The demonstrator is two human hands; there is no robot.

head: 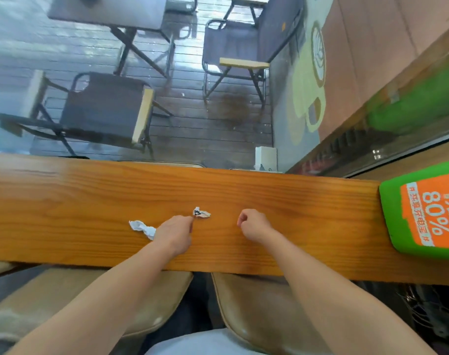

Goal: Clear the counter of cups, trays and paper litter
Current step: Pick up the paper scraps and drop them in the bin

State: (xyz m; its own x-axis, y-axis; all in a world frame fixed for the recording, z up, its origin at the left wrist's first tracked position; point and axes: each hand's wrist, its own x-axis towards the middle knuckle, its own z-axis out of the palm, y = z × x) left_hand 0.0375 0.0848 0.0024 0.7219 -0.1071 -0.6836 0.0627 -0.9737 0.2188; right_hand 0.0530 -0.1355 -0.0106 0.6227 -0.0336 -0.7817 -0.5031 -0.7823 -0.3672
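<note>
Counter (90, 201) of orange wood, nearly bare. Left hand (176, 233) over its middle, fingers curled, fingertips at a small crumpled printed scrap (201, 213); whether pinching it, cannot tell. White paper wad (142, 228) just beside that hand's outer edge, partly tucked under it. Right hand (254, 225) loosely clenched, holding nothing, near the scrap. Green-and-orange box (423, 213) at the counter's right end; two tan stools (256, 303) under its near edge.

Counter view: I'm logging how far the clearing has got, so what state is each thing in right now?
Counter: no cups or trays in view, two paper scraps left.
Printed scrap: crumpled, at left fingertips.
White scrap: crumpled, lying beside left hand.
Left hand: fingers pinched at printed scrap.
Right hand: loosely curled, apparently empty.
</note>
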